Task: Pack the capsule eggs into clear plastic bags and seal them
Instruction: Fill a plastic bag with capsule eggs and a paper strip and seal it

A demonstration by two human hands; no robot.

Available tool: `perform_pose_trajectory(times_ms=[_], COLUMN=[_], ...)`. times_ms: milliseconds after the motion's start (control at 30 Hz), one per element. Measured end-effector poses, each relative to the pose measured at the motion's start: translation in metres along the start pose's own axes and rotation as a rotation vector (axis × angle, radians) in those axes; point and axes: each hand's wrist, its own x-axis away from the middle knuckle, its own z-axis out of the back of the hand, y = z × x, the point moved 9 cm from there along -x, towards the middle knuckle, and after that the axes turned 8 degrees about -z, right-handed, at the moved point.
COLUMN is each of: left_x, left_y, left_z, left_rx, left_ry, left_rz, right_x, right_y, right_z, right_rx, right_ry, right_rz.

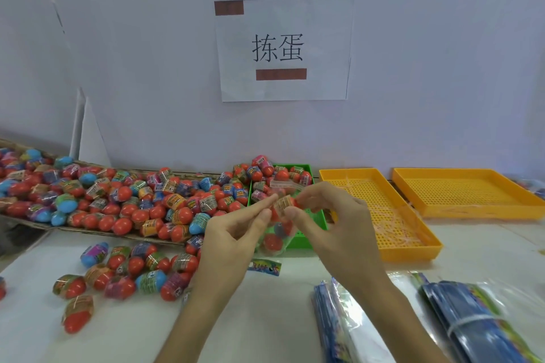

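Observation:
A clear plastic bag with eggs inside hangs between my hands above the table. My left hand pinches its top edge on the left side. My right hand holds a red capsule egg at the bag's mouth, fingers curled round it. A large heap of red and blue capsule eggs lies on a cardboard sheet to the left. Several loose eggs lie on the white table in front of it.
A green tray with eggs stands behind the bag. Two yellow perforated trays sit to the right. Bundles of empty printed bags lie at the lower right. A paper sign is taped to the wall.

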Motion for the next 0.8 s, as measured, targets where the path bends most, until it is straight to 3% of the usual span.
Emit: perform_pose_trajectory(times_ms=[300,533,800], left_x=[0.001,0.003,0.007], left_y=[-0.01,-0.017,-0.03], left_z=[0.003,0.001,-0.008], left_rx=[0.025,0.06,0.151], left_ry=[0.022,0.037,-0.078], left_rz=[0.06,0.141,0.291], right_x=[0.012,0.011,0.012], right_y=[-0.003,-0.005,0.001], right_z=[-0.033,-0.031,-0.034], right_rx=[0.248,0.329,0.326], right_ry=[-0.251,-0.203,-0.173], right_rz=[0.095,0.132,0.119])
